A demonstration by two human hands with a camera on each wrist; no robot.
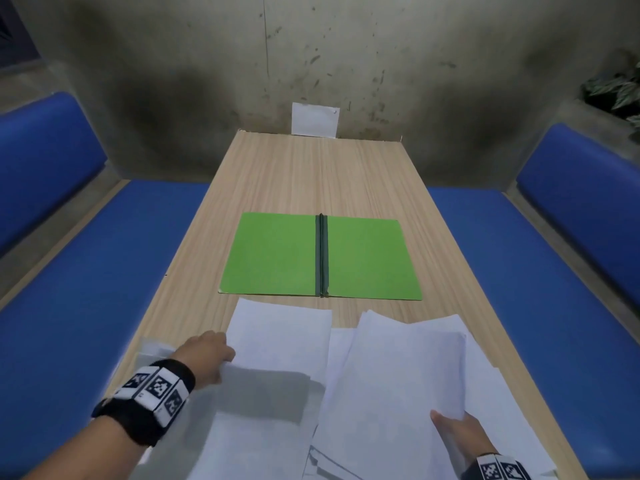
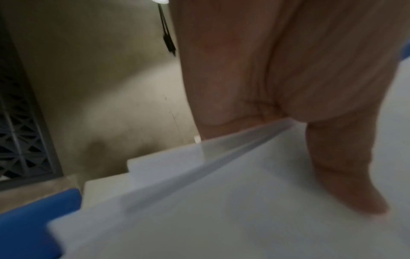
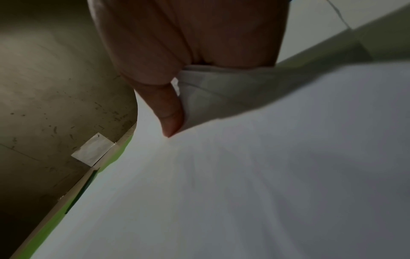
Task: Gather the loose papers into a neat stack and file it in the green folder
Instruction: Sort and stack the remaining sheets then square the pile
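Both hands are gripping loose white paper sheets [image 1: 277,344]: left hand [image 1: 207,355] at 9 o'clock, right hand [image 1: 457,434] at 5; open green card folder [image 1: 277,258] is lying at 12 on the wooden bench [image 1: 294,168].

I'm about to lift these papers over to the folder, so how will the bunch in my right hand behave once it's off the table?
Likely floppy: the papers in the right hand are thin, already bowing upward from the pinched corner. Probably light, but apt to fan apart, since their edges sit staggered. Supporting them with the left hand should help.

Stained wall [image 1: 346,64], blue benches [image 1: 86,271]
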